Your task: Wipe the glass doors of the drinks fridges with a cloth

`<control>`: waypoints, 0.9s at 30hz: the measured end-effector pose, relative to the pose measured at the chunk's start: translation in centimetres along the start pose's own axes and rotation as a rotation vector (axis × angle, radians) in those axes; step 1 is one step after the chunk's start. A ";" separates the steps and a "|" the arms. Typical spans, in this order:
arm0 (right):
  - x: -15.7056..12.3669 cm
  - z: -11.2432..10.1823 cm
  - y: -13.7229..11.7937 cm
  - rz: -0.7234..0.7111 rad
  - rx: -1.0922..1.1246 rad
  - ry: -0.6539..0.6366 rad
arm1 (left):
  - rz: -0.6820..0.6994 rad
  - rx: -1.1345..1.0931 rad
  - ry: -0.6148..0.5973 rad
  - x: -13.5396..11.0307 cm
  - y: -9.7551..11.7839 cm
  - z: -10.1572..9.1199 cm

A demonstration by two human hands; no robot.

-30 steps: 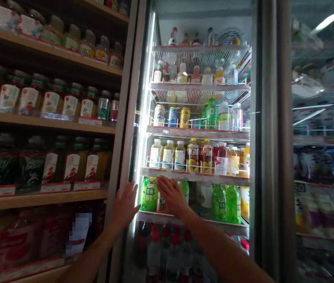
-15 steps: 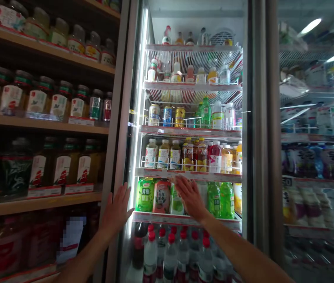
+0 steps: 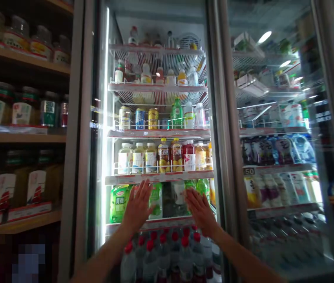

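My left hand is raised with its fingers stretched out, in front of the green drink bottles on a low shelf of the lit drinks fridge. To its right, my right hand is held up flat, palm forward, before more green bottles. Neither hand holds anything. Whether either one touches the glass I cannot tell. Between them, on the same shelf, a clear green bottle shows. The pink-labelled bottle behind my left hand is mostly hidden.
Above is a shelf of tea and juice bottles, then one with cans. Red-capped bottles stand at the bottom. Wooden shelves with jars and bottles lie left. Another glass-fronted fridge is on the right.
The view has turned right, so the fridge sits further left. My left hand has moved from the fridge's left frame to in front of its shelves. Both hands stay open.
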State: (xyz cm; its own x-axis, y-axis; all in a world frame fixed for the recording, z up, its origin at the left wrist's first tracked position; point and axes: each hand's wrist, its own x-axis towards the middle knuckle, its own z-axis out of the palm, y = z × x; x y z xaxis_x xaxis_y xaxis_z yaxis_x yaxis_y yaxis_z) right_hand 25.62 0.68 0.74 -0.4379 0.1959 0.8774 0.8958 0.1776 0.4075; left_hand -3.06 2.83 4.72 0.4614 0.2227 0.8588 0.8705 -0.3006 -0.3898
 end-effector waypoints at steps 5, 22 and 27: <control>1.8 -0.8 5.6 0.308 -0.021 0.138 | 0.043 -0.057 -0.001 3.2 4.1 -0.3; -2.7 -0.3 4.4 0.284 -0.123 0.113 | 0.098 0.007 0.063 -0.2 9.7 2.7; -5.2 -0.6 1.9 -0.059 -0.029 -0.008 | 0.100 -0.017 0.090 -1.6 9.2 2.5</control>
State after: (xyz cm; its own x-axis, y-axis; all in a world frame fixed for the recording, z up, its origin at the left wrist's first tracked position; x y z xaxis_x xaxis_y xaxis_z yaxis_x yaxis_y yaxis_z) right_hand 29.59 -0.54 -2.88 -0.4903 0.1933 0.8499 0.8703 0.1608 0.4655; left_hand 4.61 2.05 -1.07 0.5278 0.1071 0.8426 0.8175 -0.3332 -0.4697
